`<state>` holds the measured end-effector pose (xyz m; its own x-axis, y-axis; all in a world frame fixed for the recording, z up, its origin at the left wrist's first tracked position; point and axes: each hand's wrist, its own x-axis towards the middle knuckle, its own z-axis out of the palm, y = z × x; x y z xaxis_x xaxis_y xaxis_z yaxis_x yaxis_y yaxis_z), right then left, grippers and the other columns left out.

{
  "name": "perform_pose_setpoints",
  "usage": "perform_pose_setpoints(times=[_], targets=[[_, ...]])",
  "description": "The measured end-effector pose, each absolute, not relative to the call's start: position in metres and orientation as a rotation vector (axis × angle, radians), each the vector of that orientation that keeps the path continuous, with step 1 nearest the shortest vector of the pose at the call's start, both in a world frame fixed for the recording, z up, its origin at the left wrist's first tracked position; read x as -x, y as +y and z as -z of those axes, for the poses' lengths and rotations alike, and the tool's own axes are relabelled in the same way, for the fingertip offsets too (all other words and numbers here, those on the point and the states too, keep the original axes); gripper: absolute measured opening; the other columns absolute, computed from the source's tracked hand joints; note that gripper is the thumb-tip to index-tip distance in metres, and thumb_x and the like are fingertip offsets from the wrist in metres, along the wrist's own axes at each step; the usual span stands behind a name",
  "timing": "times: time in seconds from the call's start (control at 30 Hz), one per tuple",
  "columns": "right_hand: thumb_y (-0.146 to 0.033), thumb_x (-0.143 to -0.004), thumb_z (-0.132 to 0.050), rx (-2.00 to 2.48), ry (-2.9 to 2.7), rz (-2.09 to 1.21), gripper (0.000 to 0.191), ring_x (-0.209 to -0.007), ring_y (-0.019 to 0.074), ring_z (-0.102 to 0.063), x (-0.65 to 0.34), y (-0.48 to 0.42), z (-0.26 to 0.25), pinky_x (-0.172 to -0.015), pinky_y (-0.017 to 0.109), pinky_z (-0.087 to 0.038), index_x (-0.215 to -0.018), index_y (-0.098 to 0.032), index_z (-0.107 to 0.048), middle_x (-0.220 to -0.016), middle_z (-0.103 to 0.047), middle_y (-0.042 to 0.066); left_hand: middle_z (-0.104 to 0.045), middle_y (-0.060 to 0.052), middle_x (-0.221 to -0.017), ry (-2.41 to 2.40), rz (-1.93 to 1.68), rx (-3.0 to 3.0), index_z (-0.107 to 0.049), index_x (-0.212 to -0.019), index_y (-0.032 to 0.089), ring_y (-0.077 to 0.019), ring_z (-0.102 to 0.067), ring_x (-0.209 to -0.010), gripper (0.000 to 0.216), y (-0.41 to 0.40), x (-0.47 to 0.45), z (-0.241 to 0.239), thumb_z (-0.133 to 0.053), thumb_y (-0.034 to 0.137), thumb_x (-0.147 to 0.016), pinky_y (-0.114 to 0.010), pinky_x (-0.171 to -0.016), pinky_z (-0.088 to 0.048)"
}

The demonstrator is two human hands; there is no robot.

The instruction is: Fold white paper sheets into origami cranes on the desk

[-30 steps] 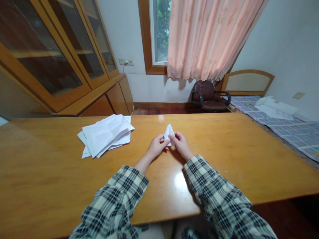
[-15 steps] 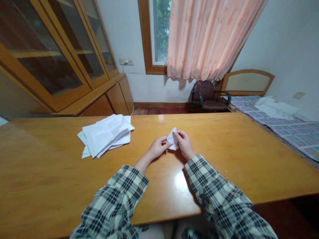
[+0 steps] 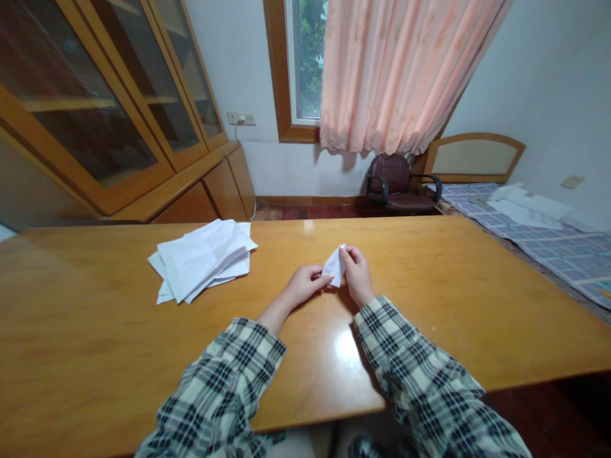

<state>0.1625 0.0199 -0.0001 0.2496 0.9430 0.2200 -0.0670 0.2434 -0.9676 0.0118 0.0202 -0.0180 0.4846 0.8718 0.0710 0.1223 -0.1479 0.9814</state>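
Note:
A small folded piece of white paper (image 3: 335,267) is held between my two hands, just above the wooden table (image 3: 296,375). My left hand (image 3: 305,284) pinches its lower left part, thumb on top and the other fingers partly hidden beneath. At the upper right corner, the thumb and fingers of my right hand (image 3: 356,270) grip the paper's tip. The paper looks roughly triangular, with its point toward the far side. How many layers it has, I cannot tell.
Left of my hands lies a loose stack of creased white sheets (image 3: 205,257). Beyond the table stand a glass-door cabinet (image 3: 191,159) on the left, a dark red armchair (image 3: 391,178), and a bed (image 3: 529,229) with white material on it at the right.
My right hand has moved slightly right, now gripping the paper's upper tip. The paper has shifted right and tilted, showing more of its face. The left hand has moved little.

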Motion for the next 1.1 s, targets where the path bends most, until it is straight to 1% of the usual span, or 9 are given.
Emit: perform_pose_setpoints(times=[0.17, 0.33, 0.47, 0.57, 0.63, 0.73, 0.87, 1.0, 1.1], targets=[[-0.056, -0.073, -0.062, 1.051, -1.095, -1.042, 0.037, -0.066, 0.0137, -0.049, -0.161, 0.018, -0.003, -0.062, 0.025, -0.041, -0.075, -0.019, -0.056, -0.071, -0.056, 0.0, -0.068, -0.004, -0.07, 0.916, -0.898, -1.633, -0.066, -0.083, 0.013, -0.0141, -0.06, -0.057, 0.034, 0.021, -0.012, 0.021, -0.062, 0.046, -0.081, -0.023, -0.053, -0.048], [-0.053, -0.069, -0.068, 1.043, -1.153, -1.15, 0.037, -0.066, 0.0144, -0.052, -0.158, 0.017, 0.001, -0.061, 0.026, -0.042, -0.076, -0.018, -0.06, -0.072, -0.06, 0.001, -0.067, -0.003, -0.072, 0.911, -0.961, -1.608, -0.064, -0.082, 0.014, -0.0148, -0.061, -0.062, 0.034, 0.021, -0.014, 0.021, -0.063, 0.047, -0.08, -0.024, -0.056, -0.049], [-0.053, -0.066, -0.071, 1.057, -1.15, -1.115, 0.038, -0.066, 0.0147, -0.053, -0.159, 0.017, 0.001, -0.06, 0.026, -0.043, -0.075, -0.017, -0.062, -0.071, -0.063, 0.002, -0.065, -0.003, -0.081, 0.926, -1.107, -1.524, -0.062, -0.089, 0.016, -0.0148, -0.061, -0.072, 0.035, 0.023, -0.016, 0.02, -0.064, 0.05, -0.079, -0.024, -0.062, -0.05], [-0.054, -0.064, -0.072, 1.067, -1.171, -1.18, 0.04, -0.064, 0.0153, -0.054, -0.16, 0.017, -0.001, -0.058, 0.026, -0.043, -0.077, -0.016, -0.065, -0.071, -0.064, 0.003, -0.062, -0.004, -0.09, 0.978, -1.279, -1.414, -0.057, -0.095, 0.018, -0.0137, -0.06, -0.078, 0.036, 0.027, -0.015, 0.02, -0.061, 0.052, -0.081, -0.021, -0.06, -0.049], [-0.054, -0.065, -0.072, 1.065, -1.214, -1.233, 0.041, -0.062, 0.0148, -0.054, -0.16, 0.016, -0.001, -0.056, 0.026, -0.041, -0.077, -0.016, -0.066, -0.07, -0.064, 0.003, -0.06, -0.005, -0.095, 0.97, -1.326, -1.334, -0.056, -0.1, 0.019, -0.0135, -0.059, -0.08, 0.036, 0.029, -0.014, 0.018, -0.059, 0.051, -0.082, -0.02, -0.059, -0.048], [-0.055, -0.065, -0.072, 1.066, -1.284, -1.302, 0.042, -0.058, 0.0128, -0.052, -0.159, 0.015, 0.0, -0.054, 0.024, -0.038, -0.076, -0.015, -0.067, -0.067, -0.063, 0.001, -0.06, -0.005, -0.098, 0.926, -1.332, -1.27, -0.056, -0.103, 0.02, -0.0139, -0.059, -0.084, 0.034, 0.029, -0.012, 0.014, -0.059, 0.047, -0.082, -0.02, -0.061, -0.048], [-0.056, -0.066, -0.072, 1.068, -1.346, -1.395, 0.044, -0.055, 0.0113, -0.049, -0.159, 0.013, 0.003, -0.051, 0.023, -0.034, -0.076, -0.015, -0.066, -0.064, -0.061, 0.0, -0.061, -0.004, -0.1, 0.881, -1.321, -1.267, -0.057, -0.103, 0.02, -0.0159, -0.058, -0.089, 0.029, 0.025, -0.011, 0.008, -0.061, 0.039, -0.08, -0.023, -0.068, -0.048], [-0.056, -0.067, -0.072, 1.05, -1.367, -1.428, 0.043, -0.051, 0.0101, -0.047, -0.16, 0.012, 0.003, -0.049, 0.022, -0.031, -0.075, -0.015, -0.065, -0.061, -0.059, -0.001, -0.059, -0.004, -0.098, 0.85, -1.343, -1.292, -0.057, -0.105, 0.02, -0.016, -0.056, -0.089, 0.03, 0.024, -0.011, 0.008, -0.063, 0.03, -0.077, -0.025, -0.074, -0.048], [-0.055, -0.065, -0.073, 1.05, -1.353, -1.456, 0.043, -0.05, 0.0097, -0.046, -0.161, 0.012, 0.002, -0.048, 0.022, -0.03, -0.073, -0.014, -0.065, -0.059, -0.058, -0.001, -0.059, -0.003, -0.098, 0.846, -1.354, -1.309, -0.058, -0.104, 0.019, -0.0155, -0.056, -0.089, 0.028, 0.026, -0.009, 0.01, -0.063, 0.028, -0.078, -0.026, -0.079, -0.046]])
